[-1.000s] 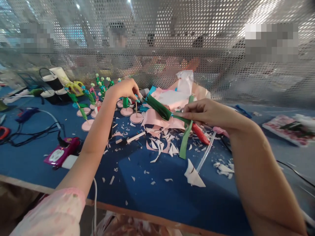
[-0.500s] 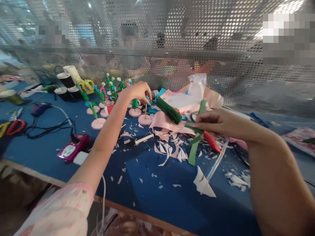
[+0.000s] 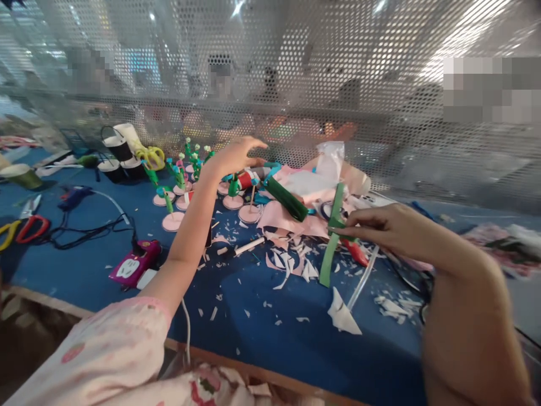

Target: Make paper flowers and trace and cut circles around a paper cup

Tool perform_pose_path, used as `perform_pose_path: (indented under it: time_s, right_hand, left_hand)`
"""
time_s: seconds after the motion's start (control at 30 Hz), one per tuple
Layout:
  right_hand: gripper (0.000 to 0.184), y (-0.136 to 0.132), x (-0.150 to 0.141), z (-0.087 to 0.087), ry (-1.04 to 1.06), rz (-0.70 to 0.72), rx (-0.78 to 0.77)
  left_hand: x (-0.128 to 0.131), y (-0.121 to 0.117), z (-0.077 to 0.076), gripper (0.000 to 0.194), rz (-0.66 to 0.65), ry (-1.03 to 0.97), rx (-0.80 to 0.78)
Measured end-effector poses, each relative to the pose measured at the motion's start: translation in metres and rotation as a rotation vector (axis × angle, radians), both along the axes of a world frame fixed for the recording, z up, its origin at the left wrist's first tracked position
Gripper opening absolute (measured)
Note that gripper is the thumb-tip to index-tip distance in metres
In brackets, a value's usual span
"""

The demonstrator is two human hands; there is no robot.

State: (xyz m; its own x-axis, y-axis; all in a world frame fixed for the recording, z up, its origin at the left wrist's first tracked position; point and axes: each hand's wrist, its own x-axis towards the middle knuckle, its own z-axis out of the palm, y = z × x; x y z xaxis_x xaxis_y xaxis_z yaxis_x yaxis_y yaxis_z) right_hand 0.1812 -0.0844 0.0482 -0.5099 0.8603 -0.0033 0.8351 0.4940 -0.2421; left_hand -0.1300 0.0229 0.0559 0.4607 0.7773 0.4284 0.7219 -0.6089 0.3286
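Observation:
My left hand point(image 3: 242, 153) hovers over the back of the table with its fingers apart, holding nothing. Below it stands a thin stick on a round pink base point(image 3: 250, 213), with a blue piece at its top. A small green model plant point(image 3: 233, 186) and a red-and-white roll point(image 3: 245, 180) are close by. My right hand point(image 3: 372, 224) pinches a green strip point(image 3: 332, 256) between thumb and fingers. Another upright green strip point(image 3: 337, 197) crosses near the fingertips. A dark green folded bundle point(image 3: 287, 198) lies between my hands, and a red object point(image 3: 357, 252) lies under the right one.
A perforated metal screen point(image 3: 262, 34) rises behind the blue table point(image 3: 270, 338). White and pink scraps litter the middle. On the left are scissors point(image 3: 31, 223), a glue gun point(image 3: 74, 194), a purple power socket point(image 3: 135, 262) and black cups point(image 3: 116, 148). More model plants point(image 3: 177, 177) stand behind my left arm.
My left hand has let go of the blue-topped stick and risen, its fingers spreading. The right hand still pinches the green strip, shifted slightly. The whole view has tilted a little.

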Motion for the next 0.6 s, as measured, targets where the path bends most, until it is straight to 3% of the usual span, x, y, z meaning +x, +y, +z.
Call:
perform_pose_path:
  time_s: [0.07,0.13,0.3,0.47,0.6]
  right_hand:
    - [0.058,-0.004,-0.003,0.003,0.009,-0.008,-0.015]
    - [0.049,-0.007,-0.006,0.006,0.036,-0.014,-0.002]
    - [0.035,-0.017,-0.003,0.01,0.204,-0.027,-0.127]
    - [0.027,-0.021,0.005,0.012,0.327,0.05,-0.163]
    - [0.009,-0.018,0.007,0.012,0.324,0.027,-0.089]
  left_hand:
    - [0.006,-0.013,0.007,0.04,-0.052,-0.111,0.129]
    - [0.018,-0.03,0.013,0.035,-0.132,-0.217,0.133]
    - [0.062,-0.068,0.021,0.026,-0.373,-0.349,-0.106]
    - [0.102,-0.089,0.019,0.038,-0.462,-0.162,-0.293]
    - [0.126,-0.1,0.012,0.027,-0.417,0.001,-0.297]
